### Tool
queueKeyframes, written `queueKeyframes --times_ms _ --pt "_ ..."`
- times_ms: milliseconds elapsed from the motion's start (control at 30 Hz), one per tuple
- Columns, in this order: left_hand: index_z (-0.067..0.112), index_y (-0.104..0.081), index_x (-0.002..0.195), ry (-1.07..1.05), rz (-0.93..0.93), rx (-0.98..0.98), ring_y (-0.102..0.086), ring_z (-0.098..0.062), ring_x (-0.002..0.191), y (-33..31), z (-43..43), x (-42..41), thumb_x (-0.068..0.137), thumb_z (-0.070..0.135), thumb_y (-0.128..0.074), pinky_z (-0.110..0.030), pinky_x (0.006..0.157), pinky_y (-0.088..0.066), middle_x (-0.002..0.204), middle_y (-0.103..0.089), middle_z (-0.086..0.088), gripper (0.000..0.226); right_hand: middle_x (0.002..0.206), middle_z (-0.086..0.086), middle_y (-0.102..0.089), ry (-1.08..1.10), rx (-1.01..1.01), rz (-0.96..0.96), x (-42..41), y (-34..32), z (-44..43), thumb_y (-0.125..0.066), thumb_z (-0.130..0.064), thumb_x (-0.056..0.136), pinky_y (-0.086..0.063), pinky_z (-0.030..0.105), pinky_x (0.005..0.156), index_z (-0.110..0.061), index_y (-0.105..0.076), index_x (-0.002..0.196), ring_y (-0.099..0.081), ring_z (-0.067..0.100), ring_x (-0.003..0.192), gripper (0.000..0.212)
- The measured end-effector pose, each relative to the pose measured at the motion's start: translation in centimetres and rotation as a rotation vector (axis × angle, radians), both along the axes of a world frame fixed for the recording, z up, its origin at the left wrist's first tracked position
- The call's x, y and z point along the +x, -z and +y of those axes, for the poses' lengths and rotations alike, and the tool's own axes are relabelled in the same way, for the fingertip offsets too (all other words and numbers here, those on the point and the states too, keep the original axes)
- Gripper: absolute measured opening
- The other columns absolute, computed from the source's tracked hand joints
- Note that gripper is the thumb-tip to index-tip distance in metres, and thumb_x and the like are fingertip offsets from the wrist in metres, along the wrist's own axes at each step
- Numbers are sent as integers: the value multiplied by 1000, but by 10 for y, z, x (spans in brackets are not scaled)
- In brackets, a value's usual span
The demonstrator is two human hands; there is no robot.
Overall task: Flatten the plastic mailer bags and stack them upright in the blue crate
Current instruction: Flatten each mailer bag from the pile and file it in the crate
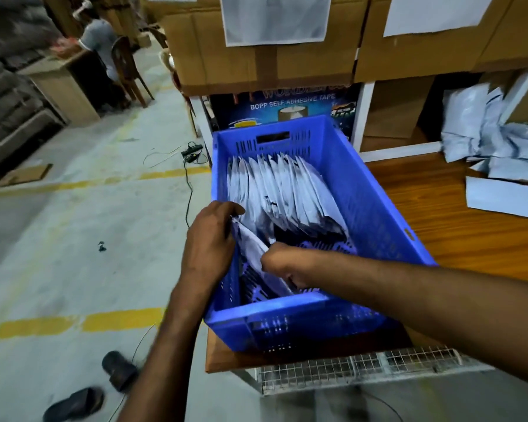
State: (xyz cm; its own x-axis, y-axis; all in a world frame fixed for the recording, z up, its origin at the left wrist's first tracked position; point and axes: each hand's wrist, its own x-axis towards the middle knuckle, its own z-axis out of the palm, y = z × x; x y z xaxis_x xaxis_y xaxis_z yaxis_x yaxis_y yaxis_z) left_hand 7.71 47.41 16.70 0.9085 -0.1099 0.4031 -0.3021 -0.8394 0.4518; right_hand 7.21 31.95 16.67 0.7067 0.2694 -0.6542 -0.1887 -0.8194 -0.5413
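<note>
A blue crate (375, 208) stands on a wooden table at the centre. Several flattened white mailer bags (275, 190) stand upright in a leaning row at its far end. My left hand (209, 236) grips the top edge of one more white mailer bag (253, 248) at the crate's near left wall. My right hand (282, 263) is inside the crate with curled fingers pinching the same bag lower down. A loose heap of unflattened mailer bags (497, 147) lies on the table at the far right.
Cardboard boxes (256, 56) and a tape carton stand behind the crate. The wooden table (457, 226) extends right; a wire-mesh shelf sits under its front edge. Sandals (116, 370) and a cable lie on the concrete floor at left. A person sits at a desk far left.
</note>
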Motion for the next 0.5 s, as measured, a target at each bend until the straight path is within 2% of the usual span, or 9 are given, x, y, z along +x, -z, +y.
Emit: queueKeyframes --times_ms 67,133,200,233,300,367,433,467,500 --pt "11 -71 114 11 -13 -12 -62 -31 102 0 0 -1 75 26 -26 -32 78 -42 108 -68 -9 61 109 6 -53 118 144 13 4 12 15 -47 -23 103 -46 27 65 4 -53 125 -59 26 102 36" --pt "13 -71 113 -11 -8 -3 -61 -30 102 1 0 0 73 19 -31 -31 77 -43 109 -66 -7 57 124 5 -63 295 324 95 12 29 29 -54 -56 89 -56 36 87 -8 -41 148 -61 19 108 78" --pt "14 -71 113 -28 -4 1 -62 -29 103 2 1 0 68 8 -36 -35 79 -47 111 -66 -4 57 136 4 -63 297 459 250 17 40 39 -48 -73 80 -44 45 109 -21 -50 144 -60 22 120 83" --pt "15 -71 113 -27 -7 -7 -63 -29 104 2 1 -1 67 5 -38 -37 81 -50 112 -67 -4 57 132 3 -65 278 483 272 15 33 37 -43 -68 87 -42 42 109 -19 -58 134 -61 22 117 70" --pt "15 -72 113 -19 -18 -15 -64 -27 105 3 3 0 71 1 -40 -39 84 -52 112 -67 -3 55 111 8 -69 278 553 231 18 25 26 -40 -39 102 -49 34 93 -16 -63 107 -62 20 95 33" --pt "15 -72 113 -13 -28 -18 -65 -27 105 4 3 0 74 -5 -41 -39 84 -52 112 -67 -3 53 109 14 -66 196 456 36 27 32 5 -45 -12 98 -46 27 70 -18 -59 114 -55 16 79 21" --pt "14 -72 112 -14 -27 -18 -65 -27 104 3 2 -1 74 -8 -42 -36 83 -51 112 -67 -2 53 128 18 -60 -123 331 -68 26 35 -8 -47 0 93 -49 21 64 -24 -35 152 -59 17 87 65" --pt "14 -72 111 -14 -27 -19 -65 -26 103 2 2 -1 74 -6 -42 -36 83 -51 111 -67 -2 52 144 19 -49 -310 240 -95 22 40 -11 -52 0 90 -52 19 77 -22 -9 161 -61 21 106 86" --pt "14 -72 110 -12 -28 -22 -65 -26 103 2 1 -1 74 -1 -40 -36 83 -51 111 -67 -1 51 162 17 -26 -457 170 -147 19 49 -10 -60 -3 88 -47 20 99 -19 11 161 -49 26 133 103"
